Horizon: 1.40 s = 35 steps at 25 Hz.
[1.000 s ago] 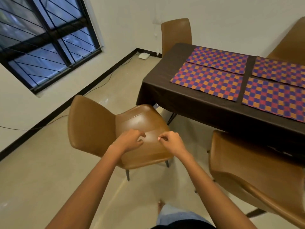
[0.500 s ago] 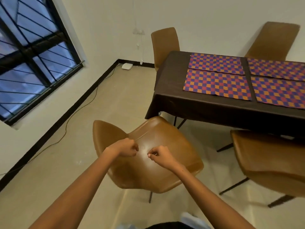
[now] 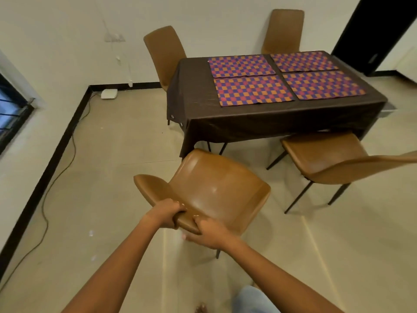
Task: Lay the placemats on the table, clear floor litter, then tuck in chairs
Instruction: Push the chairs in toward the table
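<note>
You are gripping the tan chair (image 3: 216,190) by its backrest edge, left hand (image 3: 165,213) and right hand (image 3: 211,231) both clamped on it. It is standing just off the tablecloth-covered table (image 3: 248,118), where four checkered placemats (image 3: 252,90) are lying.

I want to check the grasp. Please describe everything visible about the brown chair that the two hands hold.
The chair is tan brown with a smooth, shiny, leather-like shell and thin dark legs, mostly hidden. It stands apart from the table, its seat facing it. The left hand and right hand each have a grip on the backrest's top edge.
</note>
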Available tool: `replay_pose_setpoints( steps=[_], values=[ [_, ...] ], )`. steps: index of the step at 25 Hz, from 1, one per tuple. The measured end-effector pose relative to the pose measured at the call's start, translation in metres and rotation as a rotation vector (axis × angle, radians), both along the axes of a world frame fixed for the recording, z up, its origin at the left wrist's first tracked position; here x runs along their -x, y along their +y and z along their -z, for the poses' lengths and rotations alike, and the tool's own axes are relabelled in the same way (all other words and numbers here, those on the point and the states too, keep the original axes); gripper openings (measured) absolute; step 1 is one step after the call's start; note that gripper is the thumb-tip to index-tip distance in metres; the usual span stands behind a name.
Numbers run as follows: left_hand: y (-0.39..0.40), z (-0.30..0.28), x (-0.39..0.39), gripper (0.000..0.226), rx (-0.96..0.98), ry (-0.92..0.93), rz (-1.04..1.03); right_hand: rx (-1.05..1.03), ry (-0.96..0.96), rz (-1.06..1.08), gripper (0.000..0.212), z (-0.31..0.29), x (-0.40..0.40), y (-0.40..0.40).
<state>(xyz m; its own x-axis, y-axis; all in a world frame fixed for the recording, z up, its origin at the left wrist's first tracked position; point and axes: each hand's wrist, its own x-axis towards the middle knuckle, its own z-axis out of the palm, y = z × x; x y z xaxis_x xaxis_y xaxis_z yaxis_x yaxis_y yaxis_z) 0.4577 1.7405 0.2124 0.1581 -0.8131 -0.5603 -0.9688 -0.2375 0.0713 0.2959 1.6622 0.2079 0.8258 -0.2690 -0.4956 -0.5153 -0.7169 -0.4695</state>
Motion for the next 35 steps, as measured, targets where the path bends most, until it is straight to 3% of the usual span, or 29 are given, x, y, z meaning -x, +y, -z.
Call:
replay_pose_setpoints(
  steps=[3,8,13,18,28,35],
  values=[
    [-0.001,0.006,0.000,0.049,0.070,-0.048,0.074,0.227,0.015,-0.055,0.042,-0.001,-0.002,0.010],
    [-0.015,0.005,0.009,0.039,0.122,-0.060,0.129,0.252,0.019,-0.050,0.023,-0.008,0.009,-0.012],
    [-0.088,-0.004,0.060,0.029,0.263,-0.031,0.113,0.306,0.045,0.065,0.036,-0.016,0.050,-0.097],
    [-0.192,-0.009,0.131,0.033,0.366,-0.009,0.078,0.364,0.036,0.106,0.043,-0.029,0.104,-0.212],
    [-0.341,0.002,0.207,0.029,0.315,0.000,-0.037,0.373,0.016,-0.120,0.048,-0.006,0.156,-0.395],
    [-0.357,0.009,0.210,0.038,0.341,-0.075,-0.025,0.418,0.009,-0.215,0.034,0.026,0.157,-0.430]
  ],
)
